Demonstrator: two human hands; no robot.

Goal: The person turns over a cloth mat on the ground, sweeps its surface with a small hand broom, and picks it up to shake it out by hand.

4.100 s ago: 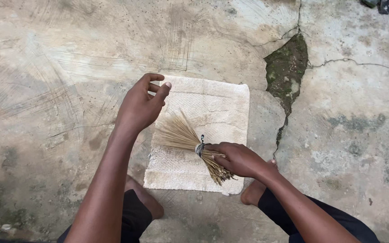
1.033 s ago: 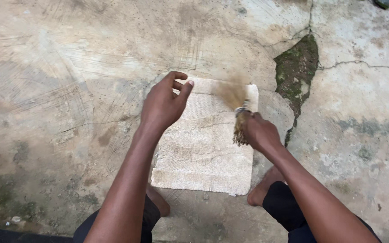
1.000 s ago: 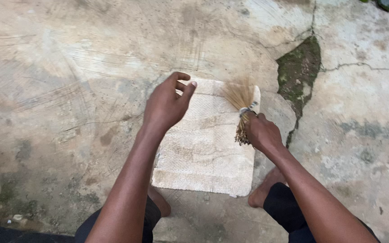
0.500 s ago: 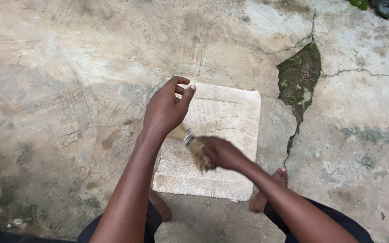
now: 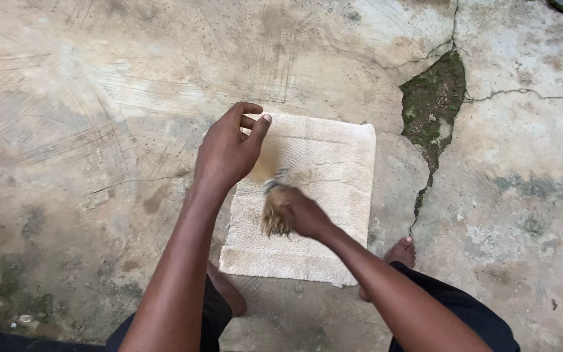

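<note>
Right hand (image 5: 301,212) closed in a full grip around the bound end of a short straw hand broom (image 5: 272,208), bristles blurred and spread toward the upper left across the cream mat (image 5: 333,163). Left hand (image 5: 226,153) at the mat's upper left corner, fingers curled and thumb out, pinching or pressing the edge; cannot tell which. Mat lying flat on the concrete floor (image 5: 99,130), just left of a mossy cracked patch (image 5: 433,98). 1 bare foot (image 5: 402,251) showing beside the mat's lower right corner.
</note>
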